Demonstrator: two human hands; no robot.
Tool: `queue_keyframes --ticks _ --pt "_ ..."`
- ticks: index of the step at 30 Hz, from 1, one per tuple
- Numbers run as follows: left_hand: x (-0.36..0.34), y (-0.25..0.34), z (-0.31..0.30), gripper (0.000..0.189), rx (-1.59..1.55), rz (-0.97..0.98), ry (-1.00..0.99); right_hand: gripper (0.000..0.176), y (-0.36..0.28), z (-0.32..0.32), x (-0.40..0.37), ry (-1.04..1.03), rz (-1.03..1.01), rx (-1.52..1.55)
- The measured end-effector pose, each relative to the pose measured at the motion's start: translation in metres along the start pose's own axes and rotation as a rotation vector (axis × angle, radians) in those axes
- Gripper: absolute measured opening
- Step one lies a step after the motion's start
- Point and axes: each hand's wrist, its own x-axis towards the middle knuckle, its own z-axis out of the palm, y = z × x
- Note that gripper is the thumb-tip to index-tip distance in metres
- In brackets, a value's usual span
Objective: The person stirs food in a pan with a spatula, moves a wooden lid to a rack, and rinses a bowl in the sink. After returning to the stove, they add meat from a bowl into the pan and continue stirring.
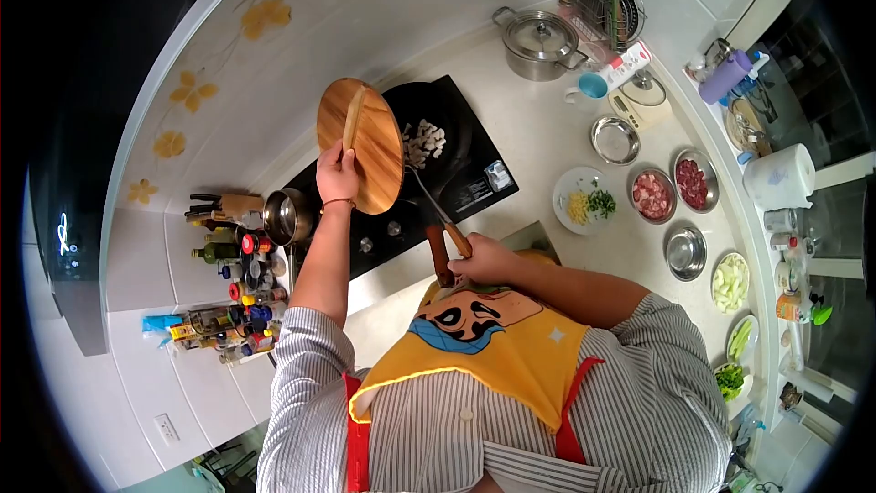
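Glossy cooktop (467,184), round wooden lid (365,141), perhaps steel spatula (425,194).

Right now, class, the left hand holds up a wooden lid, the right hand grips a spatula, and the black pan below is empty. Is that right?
Not quite: the pan is not empty. The head view shows white pieces lying in it. The rest stands: the left hand holds up the wooden lid and the right hand grips the spatula.
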Motion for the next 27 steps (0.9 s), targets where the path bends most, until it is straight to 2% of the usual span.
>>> queue_keyframes --ticks 2,20,26,27 --pt "0.000 0.004 -0.005 0.029 -0.021 -0.026 -0.048 0.067 0.002 0.002 0.001 0.002 -0.002 -0.001" --pt "0.020 -0.018 0.001 0.030 -0.028 -0.015 0.026 0.076 -0.020 -0.019 0.032 -0.027 0.021 -0.159" --pt "0.033 -0.026 0.005 0.031 -0.009 -0.015 0.017 0.065 -0.024 -0.026 0.048 -0.012 0.007 -0.259" --pt "0.036 -0.026 0.006 0.031 -0.005 -0.013 0.015 0.072 -0.019 -0.027 0.054 -0.042 -0.001 -0.184"
